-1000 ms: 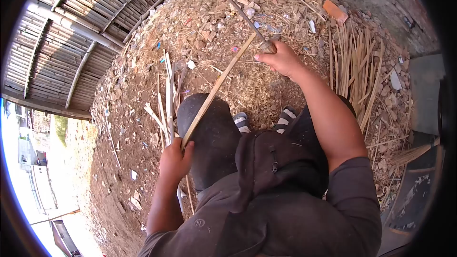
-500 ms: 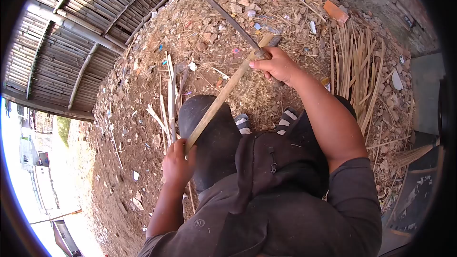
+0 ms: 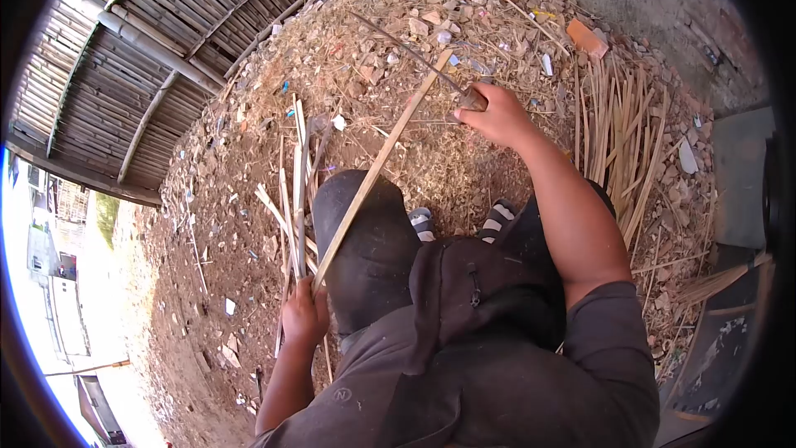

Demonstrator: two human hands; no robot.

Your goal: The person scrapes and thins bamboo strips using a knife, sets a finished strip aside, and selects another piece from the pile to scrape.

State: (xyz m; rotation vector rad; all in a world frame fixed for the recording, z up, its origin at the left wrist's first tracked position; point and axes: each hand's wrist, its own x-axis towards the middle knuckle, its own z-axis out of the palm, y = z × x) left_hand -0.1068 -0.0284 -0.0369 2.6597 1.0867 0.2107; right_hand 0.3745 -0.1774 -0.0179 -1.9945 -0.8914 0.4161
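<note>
My left hand (image 3: 306, 315) is closed round the lower end of a long bamboo strip (image 3: 377, 168), which slants up and to the right past my knee. My right hand (image 3: 497, 116) grips the handle of a long-bladed knife (image 3: 408, 50). Its thin dark blade points to the upper left and crosses the strip near the strip's top end. Whether the blade touches the strip, I cannot tell. Beside my left knee, several split bamboo pieces (image 3: 299, 174) lie on the ground.
To the right lies a large bundle of bamboo strips (image 3: 613, 116), with a brick piece (image 3: 586, 37) above it. A bamboo-slat wall (image 3: 124, 75) stands at upper left, a grey wall (image 3: 647, 8) at upper right. Shavings, stones and litter cover the ground around my sandalled feet.
My left hand has moved down with the strip, which stands a little steeper. The knife has turned so its blade shows edge-on, and my right hand is now slightly apart from the strip.
</note>
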